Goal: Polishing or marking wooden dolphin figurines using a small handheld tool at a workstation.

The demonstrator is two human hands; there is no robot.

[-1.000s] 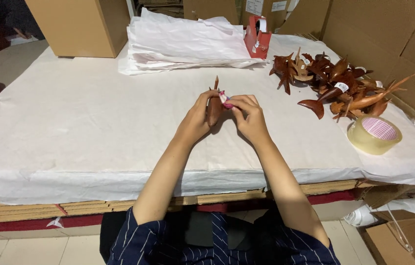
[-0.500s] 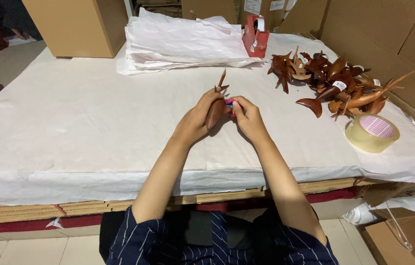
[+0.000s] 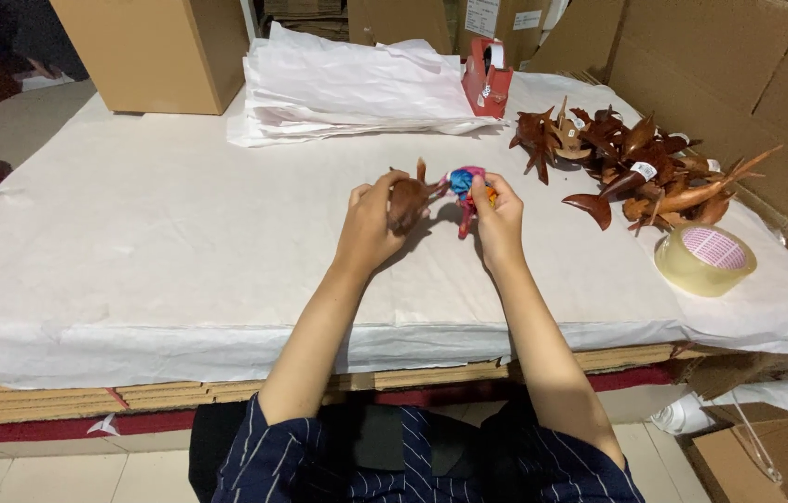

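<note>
Step in hand: both hands work at one small carved wooden figure (image 3: 408, 197), held above the paper-covered tabletop (image 3: 180, 242); judging from the grip, something colourful is being fitted to or worked at its end.
Left hand (image 3: 371, 224): fingers wrapped around the brown figure's body, closed on it; its pointed fins stick up past the knuckles.
Right hand (image 3: 498, 216): fingers pinched together on a small bright bundle (image 3: 464, 182) of blue, pink and orange, pressed against the figure's end; what the bundle is cannot be told.
Where the figure is: in the air just over the middle of the tabletop, between the two hands, not resting on the paper.
Arm pose: both forearms reach forward from the lap and converge, wrists bent slightly inward, elbows off the near edge.
Next move calls for: a steady hold by the left hand while the right fingers do the fine work, by my reading.
Nearby: a pile of similar wooden figures (image 3: 641, 168) lies to the right, a roll of clear tape (image 3: 705, 259) nearer the edge, a red tape dispenser (image 3: 487, 79) and a stack of white paper sheets (image 3: 357, 88) at the back.
</note>
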